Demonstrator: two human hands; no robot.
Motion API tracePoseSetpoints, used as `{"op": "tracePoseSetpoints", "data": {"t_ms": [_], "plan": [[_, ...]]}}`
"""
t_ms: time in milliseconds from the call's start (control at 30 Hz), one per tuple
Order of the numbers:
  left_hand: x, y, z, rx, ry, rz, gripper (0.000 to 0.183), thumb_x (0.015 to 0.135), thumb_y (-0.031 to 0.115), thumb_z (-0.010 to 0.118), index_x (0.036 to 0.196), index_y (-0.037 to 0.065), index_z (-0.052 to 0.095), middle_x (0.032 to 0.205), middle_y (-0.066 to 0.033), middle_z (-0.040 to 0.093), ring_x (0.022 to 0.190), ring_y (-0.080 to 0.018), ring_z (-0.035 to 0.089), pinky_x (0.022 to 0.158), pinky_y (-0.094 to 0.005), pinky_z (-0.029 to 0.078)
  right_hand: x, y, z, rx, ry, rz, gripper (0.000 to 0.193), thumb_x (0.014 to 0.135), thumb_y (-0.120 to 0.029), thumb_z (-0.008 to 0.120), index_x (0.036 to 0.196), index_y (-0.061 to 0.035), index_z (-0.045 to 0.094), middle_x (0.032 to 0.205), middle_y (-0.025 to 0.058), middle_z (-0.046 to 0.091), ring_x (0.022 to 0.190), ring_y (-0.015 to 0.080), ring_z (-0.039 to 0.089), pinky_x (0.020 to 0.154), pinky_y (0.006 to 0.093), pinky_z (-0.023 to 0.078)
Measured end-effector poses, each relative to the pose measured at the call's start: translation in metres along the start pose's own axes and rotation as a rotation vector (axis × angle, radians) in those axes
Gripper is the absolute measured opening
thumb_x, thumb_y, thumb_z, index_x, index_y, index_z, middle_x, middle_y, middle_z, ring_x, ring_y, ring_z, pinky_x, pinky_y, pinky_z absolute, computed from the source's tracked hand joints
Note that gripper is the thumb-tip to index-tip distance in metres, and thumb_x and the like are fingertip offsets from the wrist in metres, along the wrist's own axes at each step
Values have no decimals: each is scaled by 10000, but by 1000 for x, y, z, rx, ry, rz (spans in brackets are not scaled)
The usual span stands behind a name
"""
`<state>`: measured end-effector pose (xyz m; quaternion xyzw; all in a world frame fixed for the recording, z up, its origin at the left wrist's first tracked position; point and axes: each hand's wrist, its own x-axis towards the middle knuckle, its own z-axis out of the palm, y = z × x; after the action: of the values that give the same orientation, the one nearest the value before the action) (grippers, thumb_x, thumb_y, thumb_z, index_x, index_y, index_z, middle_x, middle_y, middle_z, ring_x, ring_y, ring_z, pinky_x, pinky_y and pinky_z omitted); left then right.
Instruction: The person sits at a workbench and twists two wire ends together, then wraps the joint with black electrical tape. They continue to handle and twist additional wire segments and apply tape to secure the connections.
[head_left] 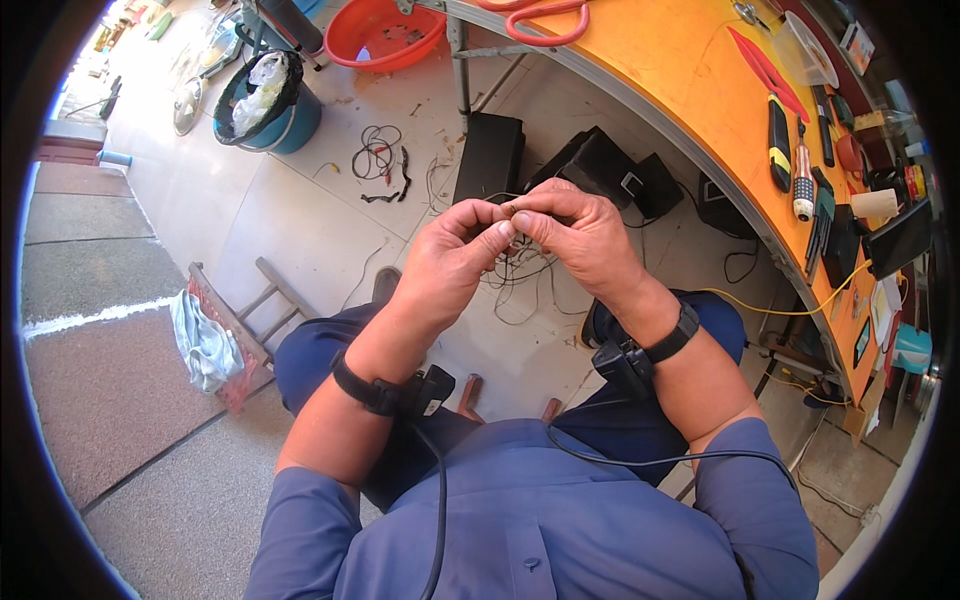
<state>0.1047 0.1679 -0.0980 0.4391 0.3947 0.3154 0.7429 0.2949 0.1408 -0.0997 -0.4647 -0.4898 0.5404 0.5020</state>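
Both hands meet in front of me, fingertips pinched together. My left hand [458,252] and my right hand [580,235] grip a thin dark wire [497,195] between thumbs and forefingers. Its end is too small to make out between the fingertips. Beneath my hands a tangle of thin wires [520,290] hangs or lies over the floor; how it joins the held wire is hidden. Just beyond stand black box-shaped units [489,155], which look like speakers.
An orange-topped table [690,85] curves along the right, bearing red-handled pliers [765,70], a screwdriver [802,180] and other tools. A red basin [385,35], a blue bucket [290,125] and a coiled cable [375,150] are on the floor. At left, a wooden stool [235,320] carries a cloth [203,340].
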Motion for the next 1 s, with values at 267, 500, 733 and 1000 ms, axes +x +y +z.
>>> {"op": "tracePoseSetpoints", "data": {"t_ms": [267,500,733,1000], "plan": [[0,0,1,33,-17,10,156,970,122,708,1078,19,664,951,-10,677,873,-70,604,761,-221,484,-1,-3,-1,109,-12,132,142,962,-112,699,1024,8,742,952,32,649,886,93,632,795,251,531],[3,-1,-2,142,51,67,163,961,104,720,1081,16,653,955,-15,683,856,-68,612,773,-221,504,0,-2,-3,159,-19,171,164,985,-142,677,1051,-2,728,954,0,683,900,75,622,802,241,520],[0,-8,6,213,11,39,225,937,41,730,1123,4,609,1003,-32,680,934,-98,652,854,-248,538,0,0,-5,232,-16,207,163,989,-140,671,1075,-9,715,958,8,699,887,72,622,798,236,520],[0,-8,8,292,25,31,185,939,22,713,1095,6,614,968,-20,677,897,-84,641,812,-241,530,-1,-1,-3,241,-6,192,154,985,-122,666,1073,-7,719,966,11,703,883,69,624,780,235,520]]}}
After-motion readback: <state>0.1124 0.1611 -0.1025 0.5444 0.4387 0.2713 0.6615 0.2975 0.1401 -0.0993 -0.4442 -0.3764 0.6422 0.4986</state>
